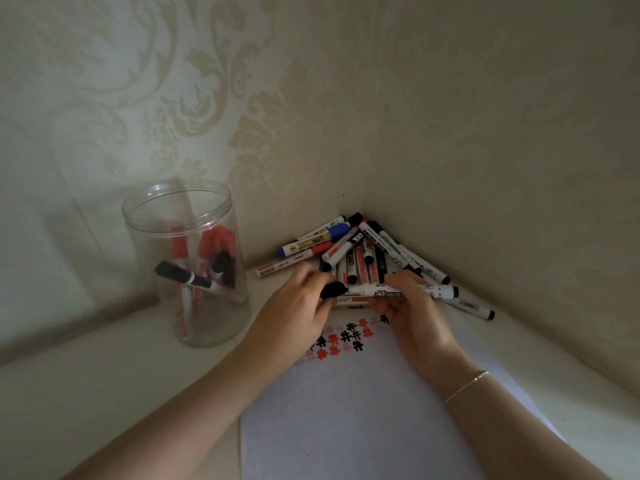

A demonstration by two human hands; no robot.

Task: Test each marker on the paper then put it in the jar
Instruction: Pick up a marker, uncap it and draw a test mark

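Right now I see my left hand [294,306] and right hand [415,306] meeting just in front of the marker pile [363,251], above the far edge of the paper [363,410]. Between them is one white marker [401,291] lying roughly level, left to right. My left fingers [320,277] are curled round its black cap [334,290], pinching it. My right fingers [403,278] wrap over the white barrel, thumb underneath. From this view I cannot tell whether the cap is seated on the barrel or slightly off it.

The pile fills the corner where the two papered walls meet, with black, red and blue caps mixed together and several markers leaning on each other. One black-tipped marker lies apart from the heap along the right wall.

The paper lies flat on the counter [104,393] under my wrists, and its far end carries a cluster of small black and red hash marks [346,337].

The clear jar [187,265] stands upright to the left, well apart from the pile, open at the top. Inside it stand several markers with red and black caps.

A thin bracelet [467,386] circles my right wrist.
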